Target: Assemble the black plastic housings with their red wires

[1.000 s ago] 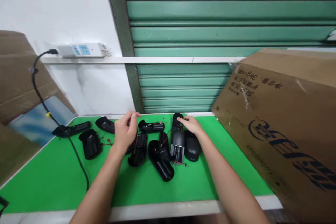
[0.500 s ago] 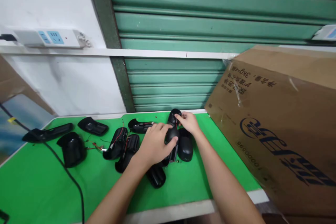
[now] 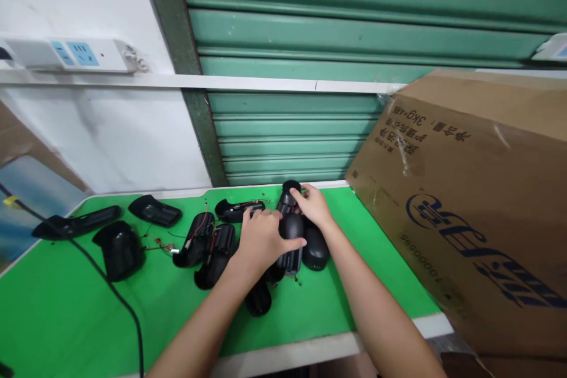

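On the green counter point(image 3: 168, 322), the right grip point(image 3: 303, 195) pinches the far end of a black housing point(image 3: 292, 225); the left grip point(image 3: 287, 230) curls over its domed middle, whether closed I cannot tell. Black shells point(image 3: 119, 251) lie left of both; a green shutter point(image 3: 292, 142) stands beyond, a carton point(image 3: 443, 189) rightward.
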The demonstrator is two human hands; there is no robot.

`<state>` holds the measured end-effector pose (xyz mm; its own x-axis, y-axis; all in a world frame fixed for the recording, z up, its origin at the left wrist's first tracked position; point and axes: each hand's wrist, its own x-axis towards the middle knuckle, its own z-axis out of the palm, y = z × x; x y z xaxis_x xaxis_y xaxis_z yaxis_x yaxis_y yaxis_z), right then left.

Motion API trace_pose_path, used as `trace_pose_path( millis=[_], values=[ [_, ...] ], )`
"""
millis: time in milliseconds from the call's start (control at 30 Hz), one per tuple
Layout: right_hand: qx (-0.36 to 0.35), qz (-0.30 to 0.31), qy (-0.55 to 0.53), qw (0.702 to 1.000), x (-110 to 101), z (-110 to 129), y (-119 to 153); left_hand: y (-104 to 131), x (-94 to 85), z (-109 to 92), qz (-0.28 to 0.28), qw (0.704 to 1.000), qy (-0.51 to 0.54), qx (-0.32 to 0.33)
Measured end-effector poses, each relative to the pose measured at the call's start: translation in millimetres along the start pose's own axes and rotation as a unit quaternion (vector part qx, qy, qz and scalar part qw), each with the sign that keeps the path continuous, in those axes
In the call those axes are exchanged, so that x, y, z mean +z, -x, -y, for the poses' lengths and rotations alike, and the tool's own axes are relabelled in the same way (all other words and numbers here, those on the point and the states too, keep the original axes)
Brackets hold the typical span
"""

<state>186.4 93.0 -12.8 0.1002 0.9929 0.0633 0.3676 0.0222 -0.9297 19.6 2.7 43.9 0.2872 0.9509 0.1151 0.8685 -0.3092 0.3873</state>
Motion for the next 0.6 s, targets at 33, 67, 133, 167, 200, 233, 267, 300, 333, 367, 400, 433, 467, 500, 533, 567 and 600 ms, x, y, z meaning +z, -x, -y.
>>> trace_pose_path(
  millis=[33, 67, 133, 167, 200, 233, 267, 300, 333, 367, 400, 433, 467, 500, 533, 567, 600],
  values=[
    [0.007, 0.003, -0.01, 1.0, 0.5, -0.5, -0.7, 0.8, 1.4, -0.3, -0.003, 1.0, -0.002, 0.005],
    [0.013, 0.005, -0.02, 1.0, 0.9, -0.7, -1.2, 1.5, 2.6, -0.3, -0.006, 1.0, 0.0, 0.007],
    [0.027, 0.01, -0.041, 0.999, 1.1, 0.3, -1.5, 2.4, 4.3, 0.2, -0.004, 1.0, 0.017, 0.003],
    [0.033, 0.014, -0.051, 0.998, 1.0, 1.5, -1.1, 2.6, 4.9, 0.5, 0.002, 1.0, 0.031, -0.002],
    [0.039, 0.017, -0.062, 0.997, 0.8, 2.9, -0.5, 2.5, 5.3, 0.7, 0.011, 0.999, 0.045, -0.008],
    [0.043, 0.022, -0.072, 0.996, 0.5, 4.6, 0.4, 2.3, 5.8, 0.9, 0.02, 0.998, 0.057, -0.014],
    [0.046, 0.026, -0.082, 0.995, 0.3, 6.2, 1.4, 1.9, 6.3, 1.1, 0.029, 0.997, 0.068, -0.018],
    [0.049, 0.029, -0.092, 0.994, 0.0, 7.7, 2.4, 1.4, 6.8, 1.4, 0.036, 0.996, 0.078, -0.021],
    [0.053, 0.031, -0.101, 0.993, -0.3, 9.0, 3.2, 0.8, 7.3, 1.9, 0.041, 0.995, 0.09, -0.021],
    [0.058, 0.031, -0.109, 0.992, -0.6, 9.9, 3.8, 0.1, 7.5, 2.7, 0.046, 0.993, 0.104, -0.02],
    [0.065, 0.031, -0.118, 0.99, -0.9, 10.5, 4.1, -0.4, 7.4, 3.9, 0.049, 0.991, 0.121, -0.018],
    [0.071, 0.031, -0.127, 0.989, -1.2, 10.8, 4.1, -0.9, 6.8, 5.3, 0.05, 0.989, 0.138, -0.017],
    [0.078, 0.03, -0.137, 0.987, -1.5, 10.9, 3.9, -1.1, 5.6, 6.8, 0.048, 0.987, 0.153, -0.014],
    [0.085, 0.03, -0.148, 0.985, -1.8, 10.9, 3.6, -1.1, 4.0, 8.2, 0.043, 0.985, 0.167, -0.01],
    [0.092, 0.029, -0.158, 0.983, -2.2, 10.8, 3.2, -0.6, 2.0, 9.4, 0.037, 0.983, 0.179, -0.003],
    [0.098, 0.027, -0.169, 0.98, -2.6, 10.7, 2.8, 0.2, -0.2, 9.9, 0.031, 0.981, 0.189, 0.01],
    [0.103, 0.025, -0.179, 0.978, -3.1, 10.7, 2.4, 1.4, -2.2, 9.8, 0.028, 0.98, 0.198, 0.028]
  ],
)
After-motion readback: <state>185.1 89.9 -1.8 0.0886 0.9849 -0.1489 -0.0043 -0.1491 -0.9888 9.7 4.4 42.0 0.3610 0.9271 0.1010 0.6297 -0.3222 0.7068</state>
